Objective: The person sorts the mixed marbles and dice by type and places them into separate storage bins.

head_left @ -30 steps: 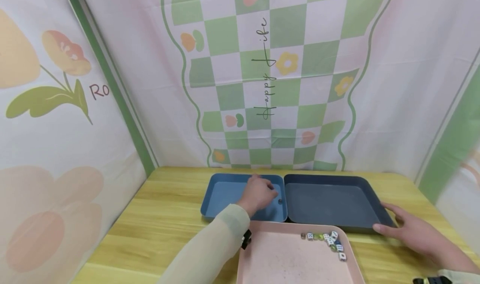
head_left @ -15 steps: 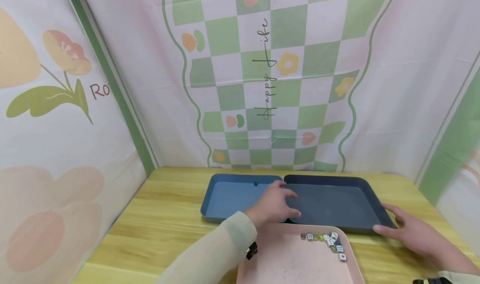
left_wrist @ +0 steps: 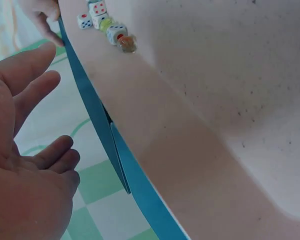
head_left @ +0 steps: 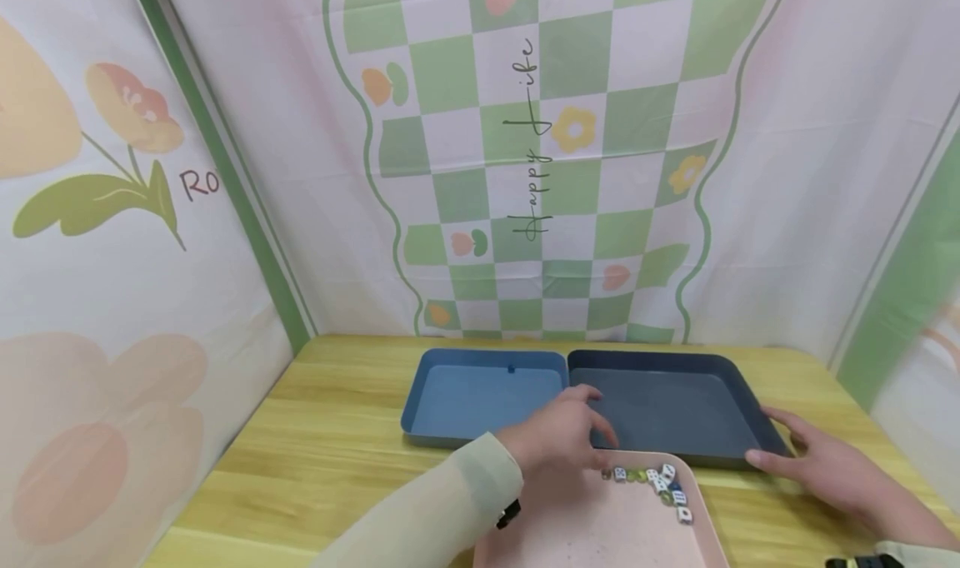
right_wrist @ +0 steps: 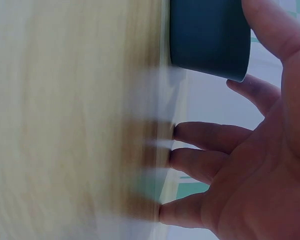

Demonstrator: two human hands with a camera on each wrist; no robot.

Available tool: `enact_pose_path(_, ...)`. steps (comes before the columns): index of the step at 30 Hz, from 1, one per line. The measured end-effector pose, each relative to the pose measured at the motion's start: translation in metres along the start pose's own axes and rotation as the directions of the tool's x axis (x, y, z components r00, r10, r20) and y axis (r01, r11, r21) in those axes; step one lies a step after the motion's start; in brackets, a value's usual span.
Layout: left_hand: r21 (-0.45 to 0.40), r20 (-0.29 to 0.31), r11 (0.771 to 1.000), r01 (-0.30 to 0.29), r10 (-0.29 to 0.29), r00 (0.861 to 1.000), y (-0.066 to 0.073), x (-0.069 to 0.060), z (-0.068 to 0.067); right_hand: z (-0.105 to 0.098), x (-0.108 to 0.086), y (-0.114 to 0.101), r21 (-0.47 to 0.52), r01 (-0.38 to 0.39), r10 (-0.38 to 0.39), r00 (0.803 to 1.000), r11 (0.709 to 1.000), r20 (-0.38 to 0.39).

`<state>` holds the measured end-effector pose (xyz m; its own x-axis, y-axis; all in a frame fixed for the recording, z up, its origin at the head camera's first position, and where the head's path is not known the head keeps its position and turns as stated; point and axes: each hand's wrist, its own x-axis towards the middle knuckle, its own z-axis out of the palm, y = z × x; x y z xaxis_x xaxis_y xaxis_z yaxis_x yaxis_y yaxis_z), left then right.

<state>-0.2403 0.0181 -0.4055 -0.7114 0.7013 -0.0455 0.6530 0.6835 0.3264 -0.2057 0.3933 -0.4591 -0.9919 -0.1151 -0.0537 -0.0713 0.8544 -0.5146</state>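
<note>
My left hand (head_left: 562,435) hovers over the far rim of the pink tray (head_left: 585,535), fingers spread and slightly bent; the left wrist view shows nothing held. Close to its fingertips, a row of small pieces lines the tray's far right corner: white dice (head_left: 684,515), yellow-green pieces (head_left: 637,474) and a clear brownish bead (left_wrist: 127,43). My right hand (head_left: 832,472) holds the near right corner of the dark grey-blue tray (head_left: 652,410) between thumb and index finger. In the right wrist view, its other fingertips (right_wrist: 182,132) rest on the tabletop.
A blue tray (head_left: 457,401) stands left of the dark tray, both behind the pink one. One small dark blue piece (head_left: 512,369) lies by its far wall. Beneath is a wood-grain table (head_left: 300,435); a patterned cloth (head_left: 517,176) hangs behind.
My left hand has moved from inside the blue tray rightward and toward me, to the pink tray's far edge, and its fingers have spread. The right hand has stayed put.
</note>
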Motion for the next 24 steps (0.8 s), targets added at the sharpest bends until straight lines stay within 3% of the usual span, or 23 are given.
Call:
enact_pose_path(6,-0.020,0.083,0.999,-0.034,0.035,0.996,0.004,0.002,0.006,0.000,0.001,0.001,-0.008,0.008,-0.008,1.000,1.000,-0.005)
enact_pose_path(12,0.053,0.087,0.997,-0.064,0.059,0.994,0.006,0.003,0.013,0.000,0.002,0.002,-0.002,0.010,-0.010,1.000,1.000,-0.003)
enact_pose_path(18,0.164,0.086,0.980,-0.113,0.100,0.991,0.006,0.007,0.019,0.000,0.001,0.003,-0.009,0.007,-0.007,1.000,1.000,-0.006)
enact_pose_path(24,0.224,0.088,0.970,-0.091,0.073,0.993,0.007,0.006,0.022,0.001,0.002,0.003,-0.015,0.016,-0.016,1.000,1.000,-0.013)
